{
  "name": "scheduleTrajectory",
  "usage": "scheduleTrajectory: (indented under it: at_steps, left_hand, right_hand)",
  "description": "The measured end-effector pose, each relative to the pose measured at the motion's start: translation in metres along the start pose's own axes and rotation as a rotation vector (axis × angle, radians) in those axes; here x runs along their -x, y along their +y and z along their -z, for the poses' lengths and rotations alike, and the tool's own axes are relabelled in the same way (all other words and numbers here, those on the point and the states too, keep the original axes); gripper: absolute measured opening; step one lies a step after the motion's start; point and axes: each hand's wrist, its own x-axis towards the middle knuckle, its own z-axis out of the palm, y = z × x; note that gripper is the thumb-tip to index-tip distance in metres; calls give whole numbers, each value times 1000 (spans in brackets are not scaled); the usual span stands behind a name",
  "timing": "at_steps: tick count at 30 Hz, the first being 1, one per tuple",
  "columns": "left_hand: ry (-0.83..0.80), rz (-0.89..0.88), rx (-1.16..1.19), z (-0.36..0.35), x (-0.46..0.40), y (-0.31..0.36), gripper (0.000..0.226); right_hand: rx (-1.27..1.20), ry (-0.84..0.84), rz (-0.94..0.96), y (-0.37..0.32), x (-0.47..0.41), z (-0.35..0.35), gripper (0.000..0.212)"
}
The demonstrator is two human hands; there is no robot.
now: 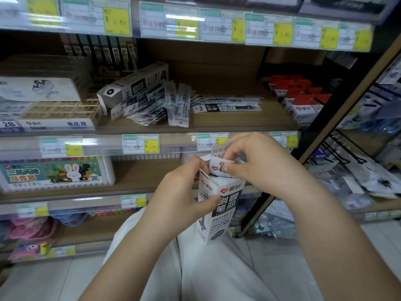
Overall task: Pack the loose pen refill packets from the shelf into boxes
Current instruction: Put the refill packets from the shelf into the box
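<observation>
My left hand (184, 187) grips an upright white and black refill box (219, 213) in front of the shelf, thumb on its front face. My right hand (249, 159) pinches the box's top flap (218, 167) at the open mouth. White contents show just under the flap. On the wooden shelf (227, 120) above lie several loose refill packets (173, 105) in a fanned pile, with more packets (227, 107) lying flat to the right. Another refill box (134, 85) lies on its side, open, beside the pile.
Boxes with red flaps (299, 98) stand at the shelf's right end. Eraser boxes (58, 114) fill the left. A crayon case (56, 173) sits one shelf lower. Price tags line the shelf edges. A dark metal rack (338, 148) stands to the right.
</observation>
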Motion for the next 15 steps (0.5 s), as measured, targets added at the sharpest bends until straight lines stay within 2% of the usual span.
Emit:
scheduleTrajectory:
  at_steps: [5, 8, 10, 12, 15]
  left_hand:
    - [-3, -4, -3, 0, -1, 0, 43]
    - [2, -9, -7, 1, 0, 1, 43]
    - [-4, -11, -15, 1, 0, 2, 45]
    - [-8, -12, -15, 0, 0, 3, 47]
    - [-10, -18, -8, 0, 0, 6, 47]
  right_hand:
    - [10, 10, -6, -2, 1, -1, 13]
    - [-171, 215, 16, 2, 6, 1, 6]
    - [-268, 357, 16, 7, 6, 1, 12]
    - [-302, 347, 0, 11, 3, 1, 20]
    - [-175, 274, 5, 11, -1, -2, 17]
